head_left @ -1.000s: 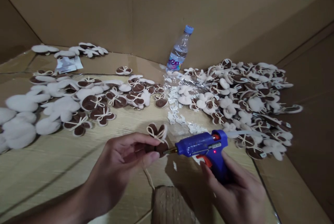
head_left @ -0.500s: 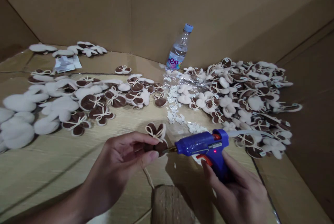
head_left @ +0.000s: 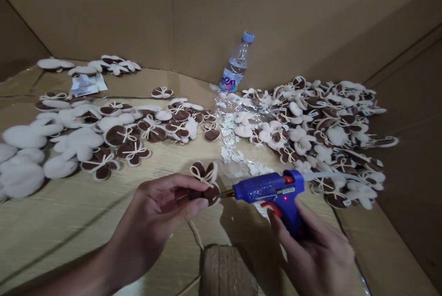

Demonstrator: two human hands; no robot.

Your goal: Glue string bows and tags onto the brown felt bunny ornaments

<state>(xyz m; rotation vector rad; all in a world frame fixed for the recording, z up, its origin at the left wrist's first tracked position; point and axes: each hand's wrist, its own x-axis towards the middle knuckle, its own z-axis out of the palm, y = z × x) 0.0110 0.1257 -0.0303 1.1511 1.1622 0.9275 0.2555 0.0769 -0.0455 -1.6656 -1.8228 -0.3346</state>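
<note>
Between thumb and fingers, my left hand (head_left: 155,222) pinches a brown bunny-shaped felt piece (head_left: 207,171) with a white edge and a cream string bow. My right hand (head_left: 317,250) is wrapped round the handle of a blue hot glue gun (head_left: 262,188), one finger by its red trigger. The gun's metal nozzle points left at the lower brown part of the bunny piece, at or very near its surface. A small pale spot shows there. A red light glows on the gun, and a whitish glue stick (head_left: 331,175) sticks out of its back.
Many similar bunny pieces lie at the left (head_left: 79,142), and a larger heap (head_left: 328,135) is piled at the right. Small white labels (head_left: 231,153) on clear plastic lie between them. A water bottle (head_left: 235,66) leans against the cardboard wall (head_left: 120,10). A wooden block (head_left: 228,270) sits in front.
The glue gun's nozzle has drawn slightly right and up from the bunny piece, showing a pale spot on the brown part. My left hand has hardly moved.
</note>
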